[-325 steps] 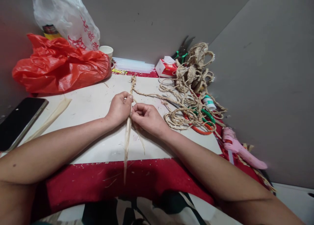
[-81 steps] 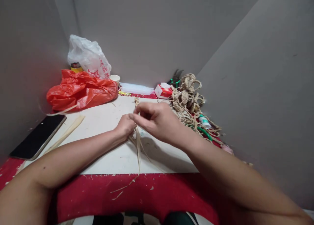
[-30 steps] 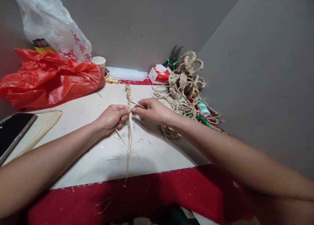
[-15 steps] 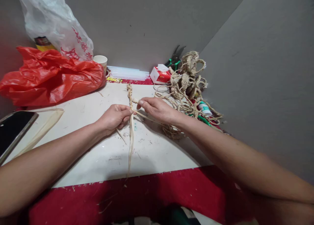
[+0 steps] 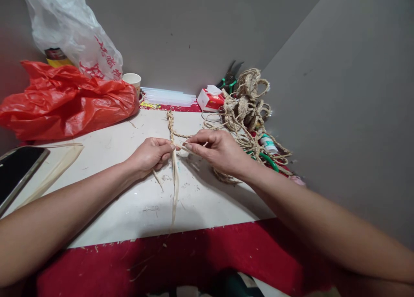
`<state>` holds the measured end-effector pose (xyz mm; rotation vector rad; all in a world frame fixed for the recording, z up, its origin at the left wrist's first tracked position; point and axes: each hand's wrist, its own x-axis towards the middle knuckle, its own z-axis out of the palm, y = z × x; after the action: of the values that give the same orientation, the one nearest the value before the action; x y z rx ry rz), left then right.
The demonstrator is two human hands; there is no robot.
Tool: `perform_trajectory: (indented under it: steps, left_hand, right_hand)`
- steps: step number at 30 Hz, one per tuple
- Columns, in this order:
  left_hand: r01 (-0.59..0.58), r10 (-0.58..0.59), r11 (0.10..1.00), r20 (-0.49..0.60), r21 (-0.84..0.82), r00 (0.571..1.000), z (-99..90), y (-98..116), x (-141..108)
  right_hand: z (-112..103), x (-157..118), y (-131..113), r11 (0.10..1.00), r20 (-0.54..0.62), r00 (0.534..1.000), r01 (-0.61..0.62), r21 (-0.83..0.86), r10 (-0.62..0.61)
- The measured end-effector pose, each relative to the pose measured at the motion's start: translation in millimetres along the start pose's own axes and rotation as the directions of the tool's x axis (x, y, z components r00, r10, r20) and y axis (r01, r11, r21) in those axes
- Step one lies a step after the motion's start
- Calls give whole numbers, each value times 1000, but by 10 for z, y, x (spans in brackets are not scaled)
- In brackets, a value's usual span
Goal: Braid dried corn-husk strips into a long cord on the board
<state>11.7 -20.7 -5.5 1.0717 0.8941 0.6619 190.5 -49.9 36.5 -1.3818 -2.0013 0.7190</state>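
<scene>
A straw-coloured braid (image 5: 170, 123) runs from the back of the white board toward me. My left hand (image 5: 152, 156) is closed, pinching the braid's near end between thumb and forefinger. Below that pinch a loose pale strand (image 5: 175, 184) hangs toward the board's front edge, and a shorter strand end (image 5: 158, 179) sticks out under the left fingers. To the right, my right hand (image 5: 217, 150) is closed, its thumb and forefinger gripping a thin fibre strand (image 5: 181, 146) that leads from the braid. A side cord (image 5: 183, 135) reaches from the braid behind the right fingers.
Coiled braided cord (image 5: 246, 102) is heaped at the right, near green-handled pruning shears (image 5: 229, 79), a tissue packet (image 5: 210, 99) and a small white bottle (image 5: 269, 143). A red plastic bag (image 5: 71, 102), a paper cup (image 5: 132, 80) and a phone (image 5: 21, 172) lie left. Walls rise behind and right.
My right hand has shifted slightly and turned, its thumb and forefinger now pinching the strand beside the braid. My left hand keeps its pinch in the same place.
</scene>
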Motion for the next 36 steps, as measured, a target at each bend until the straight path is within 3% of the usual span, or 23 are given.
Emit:
perform_trajectory:
  steps: [6,12,15,20,25,27,31,34,36]
  left_hand:
    - [-26,26,999,-17,-20,1000,10,-17,8]
    - [-48,46,998,-38,-35,998,3,-51,14]
    - [-57,56,998,-54,-16,997,11,-50,12]
    - [-41,44,999,-108,32,993,45,-17,1]
    - [-21,27,998,-102,59,994,48,-6,7]
    - [-12,23,995,-106,99,994,49,-8,14]
    - [18,4,987,-133,163,991,71,-3,31]
    - [36,-5,980,-156,196,988,89,-2,47]
    - [35,-1,978,-160,208,987,93,-6,56]
  right_hand:
    - [277,-30,33,965,89,965,-253,76,246]
    - [563,-66,145,827,166,939,-345,444,302]
    - [480,-75,103,760,290,907,-415,500,305]
    - [170,-40,40,634,471,796,-595,493,381]
    - [-101,95,197,552,584,730,-668,500,355]
    - [-164,152,299,593,606,732,-648,479,311]
    - [-188,220,469,794,529,773,-544,269,350]
    - [-206,223,458,919,333,870,-394,25,364]
    - [-251,192,350,966,165,952,-249,-65,257]
